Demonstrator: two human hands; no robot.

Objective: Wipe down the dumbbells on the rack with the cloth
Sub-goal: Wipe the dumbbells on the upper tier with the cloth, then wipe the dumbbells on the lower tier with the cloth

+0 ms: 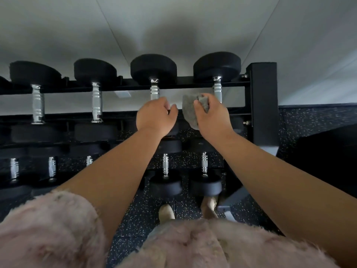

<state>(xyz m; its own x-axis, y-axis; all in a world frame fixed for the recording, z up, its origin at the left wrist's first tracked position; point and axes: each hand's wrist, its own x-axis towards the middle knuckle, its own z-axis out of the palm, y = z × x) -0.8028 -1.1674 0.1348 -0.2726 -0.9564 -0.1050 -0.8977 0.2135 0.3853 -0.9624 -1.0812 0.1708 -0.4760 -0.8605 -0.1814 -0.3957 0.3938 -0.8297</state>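
The person stands close to the rack (pixel 263 101), both arms reaching out to the top row of dumbbells (pixel 95 69). The right hand (pixel 211 117) pinches a grey cloth (pixel 190 111) — it is bunched up in the fingers and part of it hangs down loose. The cloth sits between two shiny bars, just beside the end dumbbell (pixel 217 63). The left hand (pixel 156 118) is curled round the near end of the next dumbbell (pixel 153 67), where its bar (pixel 154 89) meets the black weight. The hand hides that spot, so I cannot see how tight the hold is.

The cloth is soft and light. It will fold round a bar with ease, and one hand is enough for it. The dumbbells are not like that — they look heavy and hard, with round black ends that could roll. The bar is smooth metal with grooves, so it may be slippery. The best place to hold one is the middle of the bar, with the whole hand round it. It seems safer to leave it resting on the rack and rub it there. More dumbbells wait on the lower row (pixel 166 185).
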